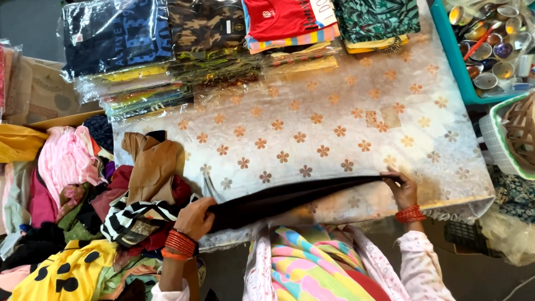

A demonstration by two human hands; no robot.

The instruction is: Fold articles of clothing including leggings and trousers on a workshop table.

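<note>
Bottom centre: person's striped multicolour garment [304, 262], pink dotted sleeves either side. Left hand [195, 218], lower left of centre, orange-red bangles on wrist, fingers clenched on one end of a dark cloth [278, 198]. Right hand [402, 188], lower right, red bangles too, fingertips pinching the other end of the same cloth. Dark cloth stretched between both hands, lying along the near edge of the table, on a shiny plastic-covered tablecloth [312, 128] with orange and brown flower print. Cloth narrows to a point at the right hand, wider at the left.

Left of frame: loose clothes pile [72, 223], with a pink piece, a yellow piece with black spots, a black-and-white striped piece and a brown garment [150, 167] draped over the table corner. Top of frame: stacks of folded garments in clear bags [195, 44], navy, camouflage, red, green leaf print. Upper right: teal tray [454, 61] of small metal bowls. Right edge: white basket [496, 139], contents unclear.
</note>
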